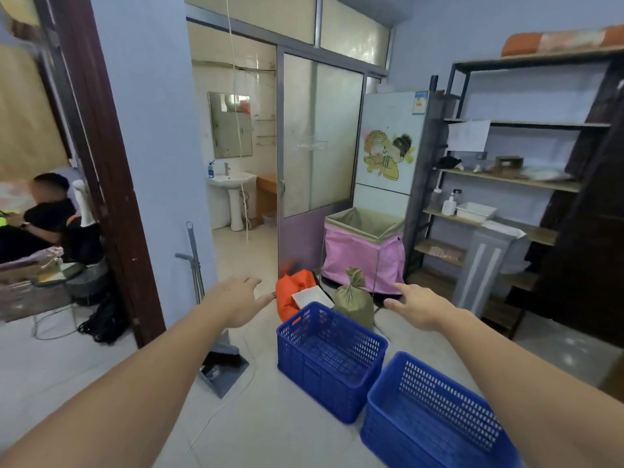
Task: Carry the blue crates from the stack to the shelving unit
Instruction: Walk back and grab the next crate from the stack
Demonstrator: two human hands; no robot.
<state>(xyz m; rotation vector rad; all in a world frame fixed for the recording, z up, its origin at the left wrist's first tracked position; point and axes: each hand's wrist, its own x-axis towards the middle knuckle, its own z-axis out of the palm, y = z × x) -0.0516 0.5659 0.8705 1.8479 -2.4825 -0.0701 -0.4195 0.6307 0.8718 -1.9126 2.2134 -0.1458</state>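
Two blue perforated crates stand side by side on the tiled floor. The farther crate is in the middle, the nearer crate at the lower right; both hold nothing. My left hand reaches forward above and to the left of the farther crate, fingers apart and holding nothing. My right hand stretches out above and to its right, also spread and bare. The shelving unit, with a dark metal frame and wooden boards, stands against the right wall.
A green tied sack, an orange bag and a pink laundry hamper sit beyond the crates. A grey dustpan with broom lies at the left. A white fridge stands beside the shelves. A person sits through the left doorway.
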